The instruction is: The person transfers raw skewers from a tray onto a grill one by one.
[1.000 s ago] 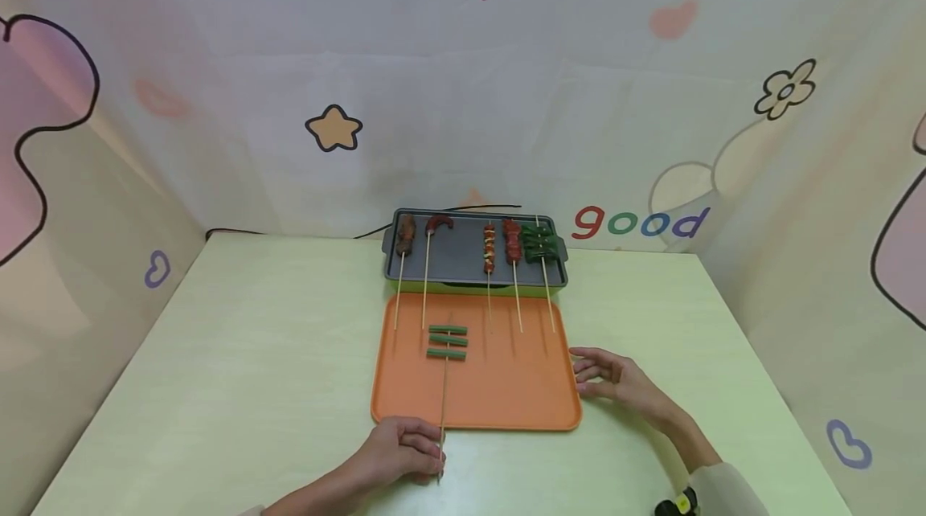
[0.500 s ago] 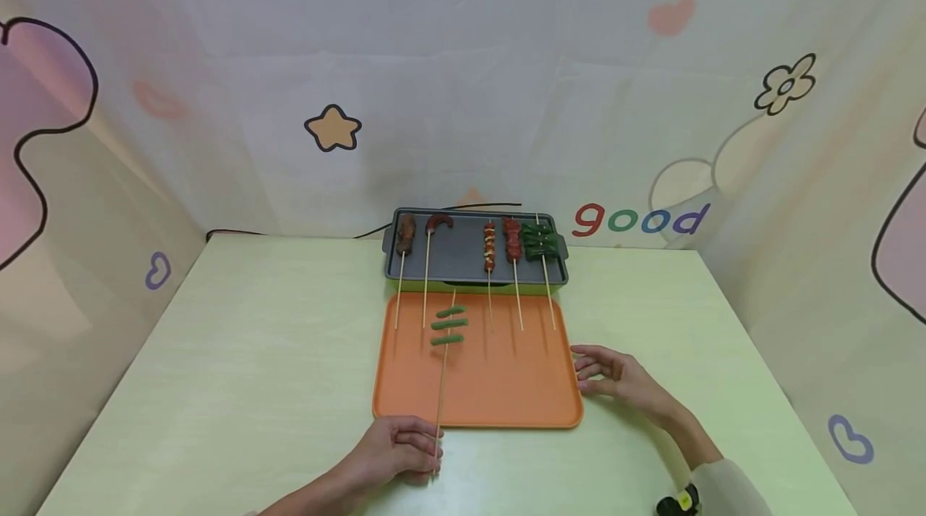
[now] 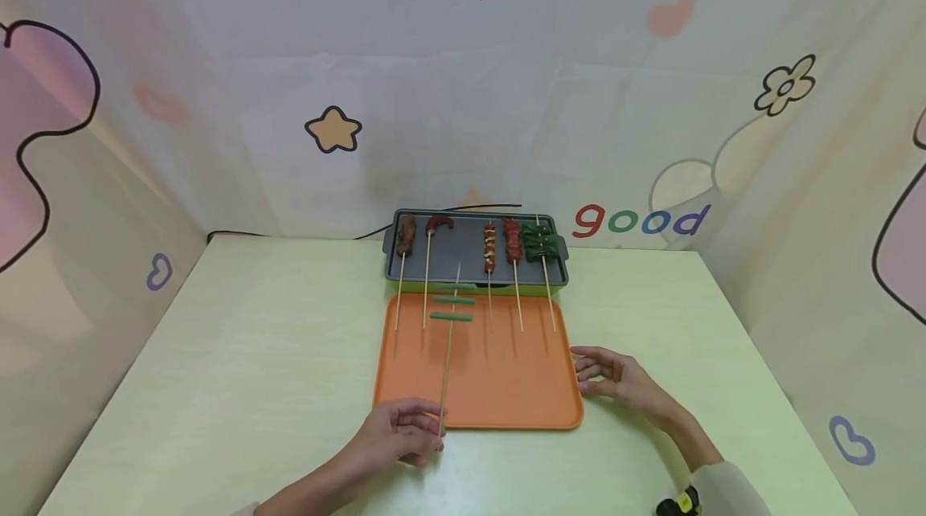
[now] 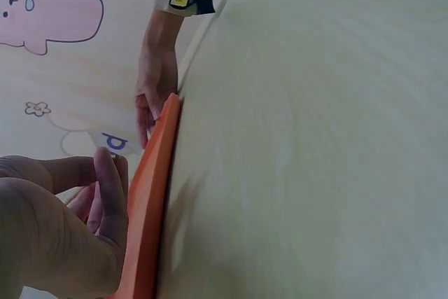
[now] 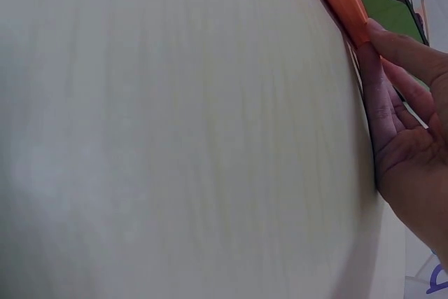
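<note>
My left hand (image 3: 405,432) pinches the thin stick of a skewer (image 3: 448,355) near its lower end, over the front edge of the orange tray (image 3: 514,387). Three green bean-like pieces (image 3: 452,317) are threaded crosswise on its upper part. The skewer's tip overlaps the front of the grey grill pan (image 3: 463,247) in the head view. On the right, my right hand (image 3: 622,379) holds the tray's side rim; the right wrist view shows the thumb (image 5: 399,47) at the rim and a finger lower down against it.
Several skewers lie in the pan with sticks reaching over the tray: a brown meat one (image 3: 406,236), a curled red one (image 3: 438,223), a red-and-white one (image 3: 489,247), a red meat one (image 3: 512,241) and a dark green one (image 3: 540,243). A black cable (image 3: 372,233) runs behind.
My left hand has raised the green skewer off the tray and moved it forward, so its tip now overlaps the pan. My right hand has stayed at the tray's right rim.
</note>
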### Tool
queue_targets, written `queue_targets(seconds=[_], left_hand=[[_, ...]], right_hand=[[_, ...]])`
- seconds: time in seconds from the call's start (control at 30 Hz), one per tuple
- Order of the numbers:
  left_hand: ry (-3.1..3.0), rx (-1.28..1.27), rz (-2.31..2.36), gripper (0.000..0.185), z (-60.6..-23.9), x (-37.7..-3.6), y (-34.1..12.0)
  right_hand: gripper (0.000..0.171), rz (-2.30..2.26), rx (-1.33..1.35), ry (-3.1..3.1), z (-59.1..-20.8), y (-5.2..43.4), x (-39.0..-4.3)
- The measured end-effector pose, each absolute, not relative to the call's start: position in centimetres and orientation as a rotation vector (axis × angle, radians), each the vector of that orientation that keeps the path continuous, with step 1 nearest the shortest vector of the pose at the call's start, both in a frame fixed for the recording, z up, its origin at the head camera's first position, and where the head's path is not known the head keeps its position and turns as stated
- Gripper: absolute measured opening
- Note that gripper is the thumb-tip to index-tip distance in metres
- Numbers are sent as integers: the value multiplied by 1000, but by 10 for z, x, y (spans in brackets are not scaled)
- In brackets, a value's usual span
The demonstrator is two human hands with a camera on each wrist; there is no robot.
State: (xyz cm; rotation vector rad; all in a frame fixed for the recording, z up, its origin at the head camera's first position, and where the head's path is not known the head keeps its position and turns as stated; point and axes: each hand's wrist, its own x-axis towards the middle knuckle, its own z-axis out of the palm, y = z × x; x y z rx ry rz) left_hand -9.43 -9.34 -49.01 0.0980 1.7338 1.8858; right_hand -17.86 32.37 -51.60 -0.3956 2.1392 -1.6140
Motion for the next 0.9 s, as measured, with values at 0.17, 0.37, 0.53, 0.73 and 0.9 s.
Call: queue_targets(seconds=[0.17,0.37,0.53,0.73,0.9], left_hand=[[1767,77,1937,47,-479,-105,-82],[1778,42,2006,48,-471,-121,-68],[1817,4,2040,46,-471,-136,-60],[1867,-65,2054,42,-473,-153,-53],[1901,-111,2063,40,-475,-165,-48]], right_hand=[[63,-1613,-406,2151,-517,324,-179],[63,-1622,-432,2148,-521,324,-179],[62,-1636,-444,2127,-523,323,-179],[62,-1617,-417,2139,-523,324,-180],[62,-1605,-407,2153,-523,324,-181]])
